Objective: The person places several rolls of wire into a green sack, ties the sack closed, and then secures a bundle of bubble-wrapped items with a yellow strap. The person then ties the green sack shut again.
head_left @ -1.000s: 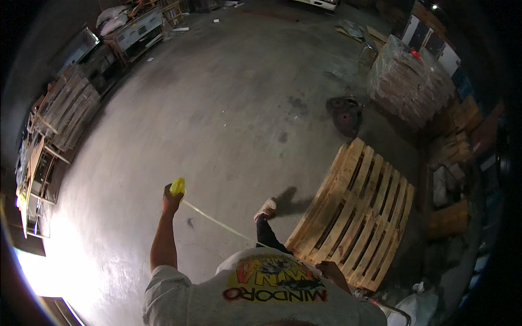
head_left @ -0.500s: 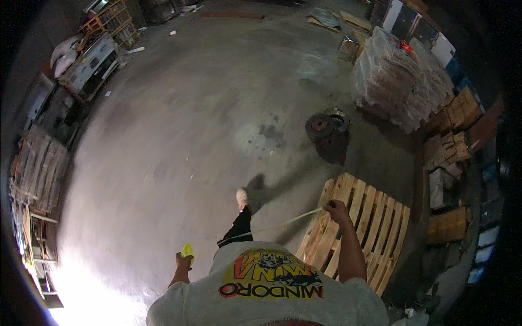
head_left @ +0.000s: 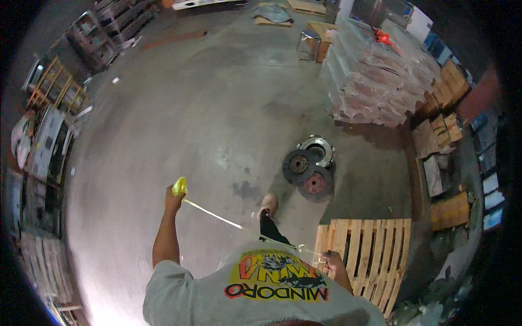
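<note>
A bright yellow bundle (head_left: 179, 186) is out at the person's left, above the concrete floor (head_left: 163, 119), with the left hand (head_left: 174, 199) wrapped around it. From it a pale yellow strap (head_left: 215, 217) runs taut and slanting across the front of the body to the right hand (head_left: 333, 262), whose fingers are closed on it; a small slack loop stands just beside them. Under the strap, a dark-trousered leg (head_left: 272, 230) ends in a pale shoe (head_left: 268, 205). The right hand is over the near-left part of a slatted wooden pallet (head_left: 379, 244). Beyond the pallet, two clutch discs (head_left: 298, 164) overlap on the floor, touching a metal clutch pressure plate (head_left: 325, 148). Farther off are a plastic-wrapped stack (head_left: 364, 87) and a metal-framed stool (head_left: 309, 46).
</note>
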Demonstrator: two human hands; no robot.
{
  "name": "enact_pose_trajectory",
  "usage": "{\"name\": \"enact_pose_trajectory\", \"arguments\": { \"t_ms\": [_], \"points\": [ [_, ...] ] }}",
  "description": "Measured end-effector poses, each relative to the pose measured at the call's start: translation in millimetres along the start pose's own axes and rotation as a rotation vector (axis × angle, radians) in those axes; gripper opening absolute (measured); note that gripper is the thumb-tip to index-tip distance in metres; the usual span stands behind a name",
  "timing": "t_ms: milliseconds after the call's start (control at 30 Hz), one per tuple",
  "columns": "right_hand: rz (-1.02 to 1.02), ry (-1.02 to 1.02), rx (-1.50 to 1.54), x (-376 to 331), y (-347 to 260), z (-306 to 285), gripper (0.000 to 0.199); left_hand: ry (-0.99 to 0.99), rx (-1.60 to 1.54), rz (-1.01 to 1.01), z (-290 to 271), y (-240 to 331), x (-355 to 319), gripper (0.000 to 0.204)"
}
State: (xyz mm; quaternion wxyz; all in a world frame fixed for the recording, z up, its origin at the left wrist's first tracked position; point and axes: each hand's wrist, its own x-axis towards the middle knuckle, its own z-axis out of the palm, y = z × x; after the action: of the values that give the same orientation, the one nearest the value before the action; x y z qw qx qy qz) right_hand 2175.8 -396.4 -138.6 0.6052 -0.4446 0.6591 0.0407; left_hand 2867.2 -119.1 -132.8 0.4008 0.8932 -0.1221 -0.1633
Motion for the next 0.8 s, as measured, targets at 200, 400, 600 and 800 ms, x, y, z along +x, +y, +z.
{"name": "enact_pose_trajectory", "arguments": {
  "t_ms": [200,400,600,800],
  "points": [
    [-0.064,-0.105,0.273,158,-144,-18,0.029,-0.007,0.207,0.225,110,115,122,0.073],
    [-0.537,0.329,-0.047,269,-372,-101,0.026,-0.058,0.091,-0.253,168,139,179,0.072],
    [-0.198,0.042,0.272,284,-617,-139,0.031,-0.182,0.092,-0.359,283,216,350,0.072],
    [-0.248,0.117,0.394,285,-722,-135,0.026,-0.186,0.169,0.105,388,447,600,0.076]
  ]
}}
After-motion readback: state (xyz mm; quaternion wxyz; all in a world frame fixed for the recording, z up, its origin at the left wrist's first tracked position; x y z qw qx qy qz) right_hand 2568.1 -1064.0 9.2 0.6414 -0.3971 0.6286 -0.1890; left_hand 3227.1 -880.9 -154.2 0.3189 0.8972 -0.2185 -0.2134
